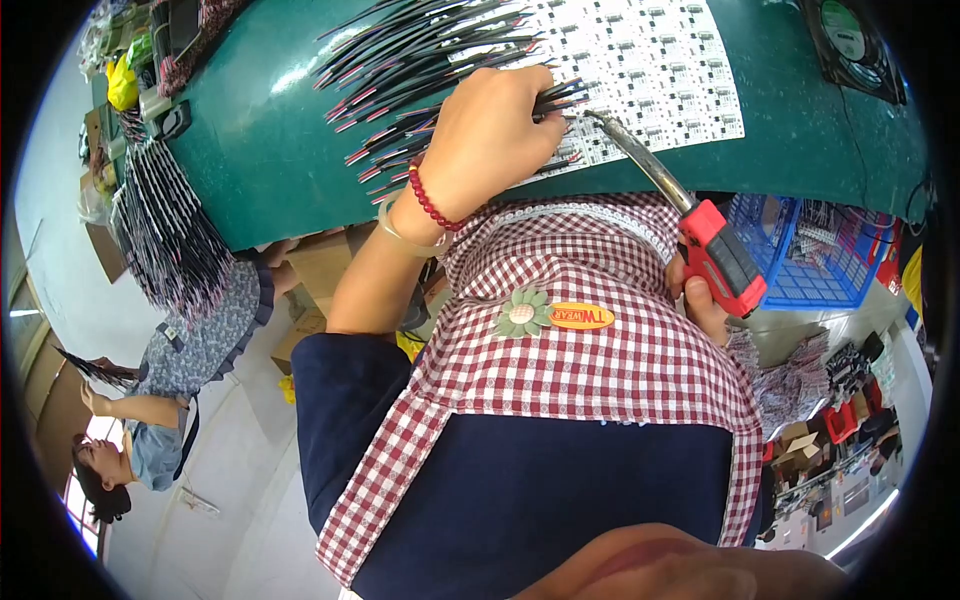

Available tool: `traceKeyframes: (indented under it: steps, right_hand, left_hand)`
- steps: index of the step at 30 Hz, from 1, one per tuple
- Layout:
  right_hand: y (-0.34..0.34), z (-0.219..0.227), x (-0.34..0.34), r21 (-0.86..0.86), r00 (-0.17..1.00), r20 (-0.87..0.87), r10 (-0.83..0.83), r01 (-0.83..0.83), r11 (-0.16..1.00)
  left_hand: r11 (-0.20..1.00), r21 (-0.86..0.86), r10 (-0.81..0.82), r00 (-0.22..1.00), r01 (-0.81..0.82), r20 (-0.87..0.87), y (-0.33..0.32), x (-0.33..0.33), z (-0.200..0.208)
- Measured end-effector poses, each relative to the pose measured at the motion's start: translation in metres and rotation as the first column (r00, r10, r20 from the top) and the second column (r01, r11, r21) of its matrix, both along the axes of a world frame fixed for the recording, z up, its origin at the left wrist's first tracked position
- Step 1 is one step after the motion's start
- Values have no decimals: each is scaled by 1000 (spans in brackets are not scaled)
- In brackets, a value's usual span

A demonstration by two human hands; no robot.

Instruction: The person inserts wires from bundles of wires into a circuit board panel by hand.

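My left hand (488, 135) rests over the row of thin black cables (420, 62), its thumb and fingers pinched on a black cable (562, 92) whose end reaches the white circuit board panel (655, 70). The cables have red and white wire ends and lie across the panel's left side. My right hand (705, 308) is closed round the red and black handle of a soldering iron (720, 258). The iron's metal tip points up and left, close to the board just right of my left fingertips. Whether the tip touches a joint, I cannot tell.
The panel lies on a green table (265, 135). A small dark fan (850, 45) stands at the far right, a blue plastic basket (800, 262) below the right edge. Bundled cables (165, 225) hang at the left, near another person (150, 430) holding dark wires.
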State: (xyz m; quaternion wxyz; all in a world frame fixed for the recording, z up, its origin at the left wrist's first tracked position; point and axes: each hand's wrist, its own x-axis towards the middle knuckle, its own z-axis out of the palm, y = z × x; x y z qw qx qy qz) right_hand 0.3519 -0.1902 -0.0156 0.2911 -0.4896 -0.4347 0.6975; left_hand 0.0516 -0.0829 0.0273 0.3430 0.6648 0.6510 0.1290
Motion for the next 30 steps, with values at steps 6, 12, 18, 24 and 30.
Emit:
traceKeyframes:
  steps: [6,12,18,24,30]
  right_hand:
    - [-6,-13,-1,103,997,72,-14,7,995]
    - [-3,-14,1,117,994,92,50,-60,991]
    - [-9,-13,5,158,995,100,5,-20,987]
    - [-9,-12,-1,198,987,162,-15,-17,980]
    - [-12,-18,6,182,982,182,44,-78,980]
  left_hand:
    - [999,48,-5,1000,7,-30,3,2,-6]
    - [998,64,-14,999,17,-38,5,2,-10]
    - [997,51,-49,996,53,-78,8,3,-9]
    - [996,61,-68,995,72,-73,10,3,-10]
    - [995,39,-84,991,88,-106,13,4,-4]
